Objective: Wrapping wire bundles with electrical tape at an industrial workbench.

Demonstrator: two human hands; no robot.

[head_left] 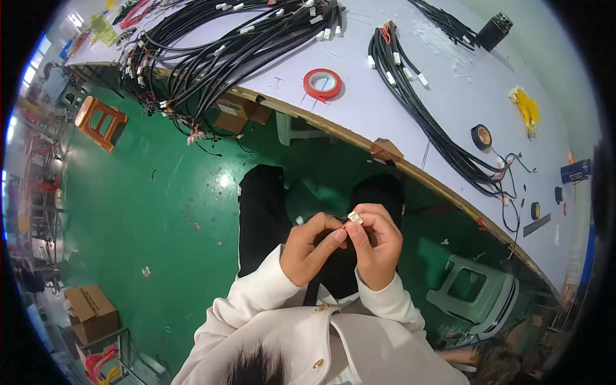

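Note:
Above my lap, both hands meet in front of my body. My right hand (377, 247) pinches a small white plastic connector (355, 218) between thumb and fingers. Thin red and dark wires (346, 226) run from the connector toward my left hand (312, 249), which is closed on them with thumb and forefinger. The fingers hide most of the wires' length. Beyond my knees, on the table (359, 96), lie a bundle of black cables (417, 115) with white tags and a red tape roll (322, 85).
A big coil of black cables (212, 51) hangs over the table's left edge. Black tape (481, 136), yellow wires (527, 112), a dark blue can (575, 171) and a black cylinder (495, 32) stand or lie at right. Stools (475, 292) and a cardboard box (92, 311) are on the green floor.

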